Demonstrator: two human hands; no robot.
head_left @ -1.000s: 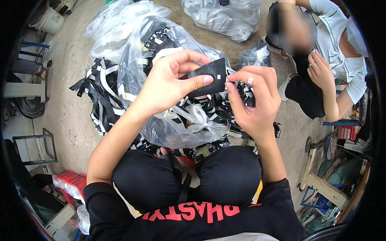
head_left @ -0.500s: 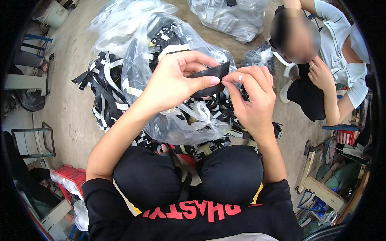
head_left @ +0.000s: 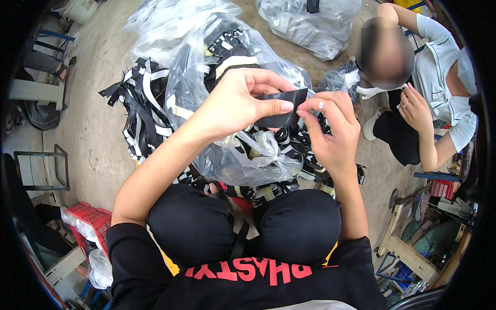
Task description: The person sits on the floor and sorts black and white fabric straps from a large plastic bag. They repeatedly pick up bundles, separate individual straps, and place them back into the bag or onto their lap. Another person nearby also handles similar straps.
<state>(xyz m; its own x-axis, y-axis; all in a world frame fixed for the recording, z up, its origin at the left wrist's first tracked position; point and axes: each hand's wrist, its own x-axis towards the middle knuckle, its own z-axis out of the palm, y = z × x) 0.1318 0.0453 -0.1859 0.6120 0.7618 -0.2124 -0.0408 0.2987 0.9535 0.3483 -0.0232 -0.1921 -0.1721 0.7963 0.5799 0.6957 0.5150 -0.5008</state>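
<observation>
A short, wide black strip (head_left: 281, 121) is folded over in my left hand (head_left: 238, 99), thumb on top and fingers curled beneath. My right hand (head_left: 330, 132) pinches the strip's right edge between thumb and fingertips; a small white tag sits on one of its fingers. Below both hands lies a clear plastic bag (head_left: 227, 164), its gathered part bunched under the strip. Black and white strips (head_left: 147, 98) spill in a heap around the bag, and more of them show through the plastic.
Another full clear bag (head_left: 310, 31) stands farther off. At the right a seated person (head_left: 434, 77) in a light top sits close by. A red crate (head_left: 95, 219) is at the lower left, with a metal frame (head_left: 41, 170) above it. Wooden frames (head_left: 408, 253) stand at the lower right.
The black strip, looped open before, now lies flatter between my hands. In the picture, both hands and the surroundings have shifted slightly right. The seated person's hand has dropped from the face.
</observation>
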